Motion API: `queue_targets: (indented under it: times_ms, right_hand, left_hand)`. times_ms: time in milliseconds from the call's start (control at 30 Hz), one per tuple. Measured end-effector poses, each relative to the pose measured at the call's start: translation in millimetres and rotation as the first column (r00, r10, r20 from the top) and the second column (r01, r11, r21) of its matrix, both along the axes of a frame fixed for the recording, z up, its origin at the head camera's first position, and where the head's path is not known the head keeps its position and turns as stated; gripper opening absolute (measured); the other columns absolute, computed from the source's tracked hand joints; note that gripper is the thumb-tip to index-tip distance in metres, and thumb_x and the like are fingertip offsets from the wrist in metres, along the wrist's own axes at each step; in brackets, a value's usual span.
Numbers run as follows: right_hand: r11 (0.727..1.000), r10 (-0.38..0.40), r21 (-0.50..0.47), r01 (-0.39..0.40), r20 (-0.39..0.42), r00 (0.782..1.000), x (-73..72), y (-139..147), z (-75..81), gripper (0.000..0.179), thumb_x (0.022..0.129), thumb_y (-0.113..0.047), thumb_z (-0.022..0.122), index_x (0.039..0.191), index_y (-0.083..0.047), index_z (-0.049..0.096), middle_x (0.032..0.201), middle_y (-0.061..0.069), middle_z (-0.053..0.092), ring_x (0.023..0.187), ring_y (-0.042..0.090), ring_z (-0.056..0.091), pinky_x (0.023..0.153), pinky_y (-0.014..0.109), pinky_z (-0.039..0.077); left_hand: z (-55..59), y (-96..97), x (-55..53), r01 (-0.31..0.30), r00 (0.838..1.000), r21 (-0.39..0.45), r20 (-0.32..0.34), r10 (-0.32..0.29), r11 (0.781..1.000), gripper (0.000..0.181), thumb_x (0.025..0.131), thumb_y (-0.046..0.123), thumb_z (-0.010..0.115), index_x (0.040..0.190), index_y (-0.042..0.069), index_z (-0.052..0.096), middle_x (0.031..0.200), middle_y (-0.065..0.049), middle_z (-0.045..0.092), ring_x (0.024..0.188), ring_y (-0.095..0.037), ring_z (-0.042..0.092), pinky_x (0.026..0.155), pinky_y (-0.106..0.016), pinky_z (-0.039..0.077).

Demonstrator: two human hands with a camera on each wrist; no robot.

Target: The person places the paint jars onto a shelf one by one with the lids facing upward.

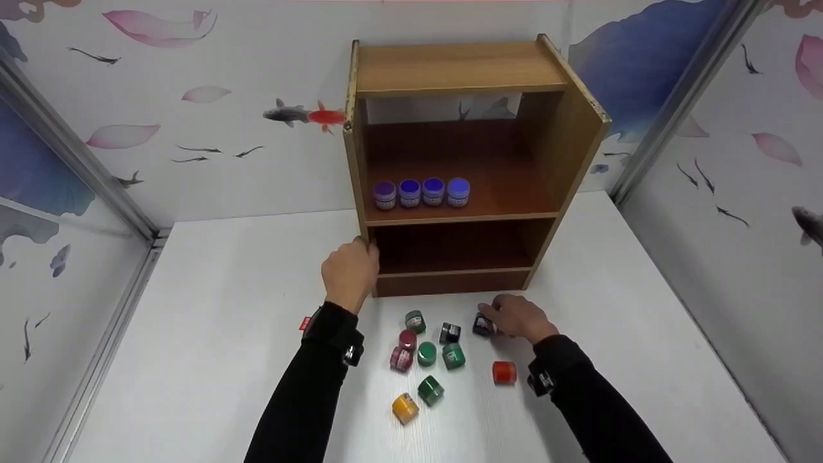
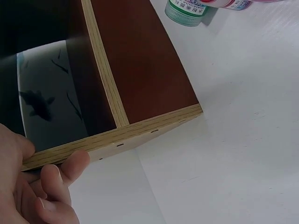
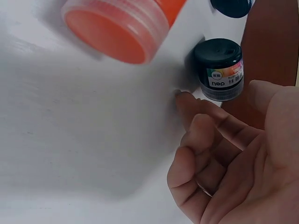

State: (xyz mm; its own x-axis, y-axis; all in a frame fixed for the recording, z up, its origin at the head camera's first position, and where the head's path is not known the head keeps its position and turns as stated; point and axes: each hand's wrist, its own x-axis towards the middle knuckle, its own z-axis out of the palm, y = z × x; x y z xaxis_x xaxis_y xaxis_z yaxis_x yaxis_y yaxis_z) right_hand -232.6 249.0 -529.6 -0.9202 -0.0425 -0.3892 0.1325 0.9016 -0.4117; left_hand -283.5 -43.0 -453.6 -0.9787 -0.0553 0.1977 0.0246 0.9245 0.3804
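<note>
My left hand (image 1: 350, 273) grips the left side panel of a small wooden shelf unit (image 1: 460, 67). In the left wrist view its thumb lies on the inner side of the panel edge (image 2: 159, 125), with fingers on the outer side. My right hand (image 1: 519, 316) is at a black paint jar (image 1: 482, 325) on the white table. The right wrist view shows that labelled jar (image 3: 218, 70) right by the index fingertip, with thumb and fingers apart. An orange-red jar (image 1: 504, 373) lies on its side nearer to me.
Several blue and purple jars (image 1: 433, 191) stand in a row on the middle shelf. More jars, among them green (image 1: 453, 355), red (image 1: 407, 339), yellow (image 1: 405, 408) and another black one (image 1: 450, 332), lie scattered before the unit. Patterned walls (image 1: 212, 161) enclose the table.
</note>
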Motion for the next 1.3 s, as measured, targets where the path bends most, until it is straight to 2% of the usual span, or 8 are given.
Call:
queue_targets:
  times_ms: [133, 367, 567, 733, 1033, 1167, 1300]
  right_hand:
    - [1.0, 0.007, 0.005, -0.007, -0.015, 1.0, -0.8, -1.0, -3.7, 0.05, 0.098, -0.049, 0.047, 0.106, -0.004, 0.066, 0.077, 0.004, 0.065, 0.068, 0.017, 0.057, 0.058, 0.029, 0.04]
    - [1.0, -0.002, -0.009, 0.002, -0.015, 1.0, -3.8, 2.0, -7.6, 0.046, 0.098, -0.048, 0.048, 0.1, -0.006, 0.066, 0.077, 0.003, 0.064, 0.069, 0.017, 0.056, 0.059, 0.03, 0.04]
    - [0.999, -0.005, -0.036, 0.005, -0.007, 1.0, -6.2, 1.4, -7.1, 0.043, 0.097, -0.047, 0.051, 0.094, -0.006, 0.066, 0.079, 0.004, 0.062, 0.07, 0.017, 0.055, 0.058, 0.029, 0.04]
    - [0.999, -0.012, -0.05, 0.012, 0.005, 1.0, -8.6, -0.7, -9.3, 0.04, 0.096, -0.043, 0.051, 0.097, -0.006, 0.066, 0.082, 0.004, 0.062, 0.074, 0.018, 0.054, 0.061, 0.029, 0.04]
    - [0.991, -0.008, -0.13, 0.01, 0.019, 1.0, -9.0, -2.1, -11.5, 0.03, 0.094, -0.037, 0.055, 0.1, -0.01, 0.068, 0.09, 0.004, 0.064, 0.08, 0.017, 0.055, 0.066, 0.028, 0.042]
    - [0.985, 0.014, -0.175, -0.014, 0.001, 1.0, -8.9, -1.9, -8.2, 0.027, 0.093, -0.033, 0.057, 0.097, -0.01, 0.071, 0.085, 0.001, 0.065, 0.076, 0.015, 0.055, 0.065, 0.027, 0.043]
    - [0.982, 0.024, -0.189, -0.025, -0.009, 1.0, -9.2, -1.8, -5.9, 0.027, 0.093, -0.033, 0.057, 0.084, -0.011, 0.071, 0.073, -0.001, 0.061, 0.069, 0.014, 0.052, 0.062, 0.027, 0.04]
  left_hand:
    - [-0.9, 0.6, -0.7, -0.004, 1.0, -0.002, 0.013, 0.004, 1.0, 0.041, 0.102, 0.034, 0.043, 0.094, 0.004, 0.069, 0.076, -0.013, 0.07, 0.066, -0.03, 0.068, 0.054, -0.042, 0.051]
    - [-3.0, 1.7, -2.0, 0.003, 1.0, 0.003, -0.016, -0.003, 1.0, 0.041, 0.101, 0.033, 0.044, 0.089, 0.003, 0.068, 0.074, -0.015, 0.07, 0.064, -0.032, 0.068, 0.053, -0.044, 0.052]
    - [-2.3, 1.3, -1.3, 0.006, 1.0, 0.008, -0.012, -0.006, 1.0, 0.041, 0.102, 0.033, 0.043, 0.091, 0.003, 0.068, 0.072, -0.012, 0.069, 0.062, -0.029, 0.067, 0.052, -0.041, 0.051]
    - [-3.3, 2.6, -0.8, 0.002, 1.0, 0.004, -0.014, -0.002, 1.0, 0.042, 0.102, 0.034, 0.042, 0.092, 0.003, 0.068, 0.073, -0.012, 0.069, 0.062, -0.028, 0.067, 0.052, -0.041, 0.05]
    - [-3.2, 2.7, -0.1, 0.005, 1.0, 0.014, -0.015, -0.005, 1.0, 0.041, 0.102, 0.034, 0.043, 0.091, 0.002, 0.068, 0.072, -0.012, 0.069, 0.061, -0.027, 0.067, 0.052, -0.041, 0.051]
    - [-3.6, 1.4, -0.5, -0.001, 1.0, 0.014, -0.008, 0.002, 1.0, 0.042, 0.102, 0.034, 0.042, 0.094, 0.002, 0.068, 0.077, -0.014, 0.071, 0.065, -0.03, 0.069, 0.054, -0.043, 0.053]
    - [-4.4, 1.1, -1.2, -0.004, 1.0, 0.019, 0.003, 0.004, 1.0, 0.043, 0.103, 0.034, 0.041, 0.096, 0.002, 0.068, 0.079, -0.015, 0.071, 0.067, -0.031, 0.069, 0.055, -0.044, 0.053]
